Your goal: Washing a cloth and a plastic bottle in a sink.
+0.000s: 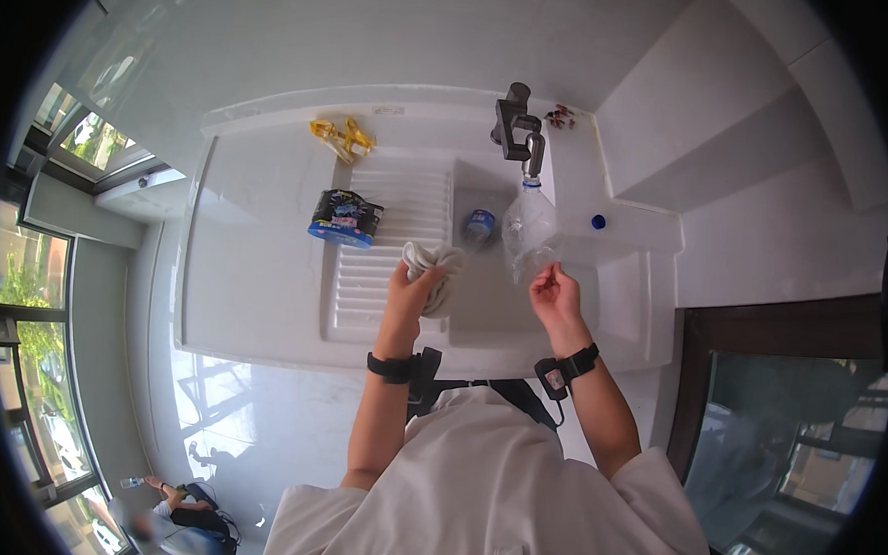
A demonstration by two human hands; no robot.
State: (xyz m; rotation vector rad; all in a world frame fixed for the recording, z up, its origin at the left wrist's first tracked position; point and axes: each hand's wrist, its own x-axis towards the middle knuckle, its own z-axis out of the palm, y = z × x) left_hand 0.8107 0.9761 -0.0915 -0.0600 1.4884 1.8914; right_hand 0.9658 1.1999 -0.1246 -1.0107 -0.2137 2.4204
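Note:
My left hand point(411, 288) is closed around a bunched whitish cloth point(432, 277), held over the edge between the ribbed board and the basin. A large clear plastic bottle point(526, 227) with a blue ring at its neck lies below the dark tap point(514, 123), its mouth at the spout. My right hand point(558, 293) is at the bottle's near end, fingers curled together against the clear plastic. How firmly they grip is hard to make out. A smaller bottle with a blue label point(480, 225) is in the basin.
A white sink point(492, 309) has a ribbed washboard point(398, 188) at its left. On it are a black and blue package point(345, 218) and a yellow crumpled wrapper point(343, 139). A blue cap point(599, 221) lies at right. Another person point(186, 523) is at lower left.

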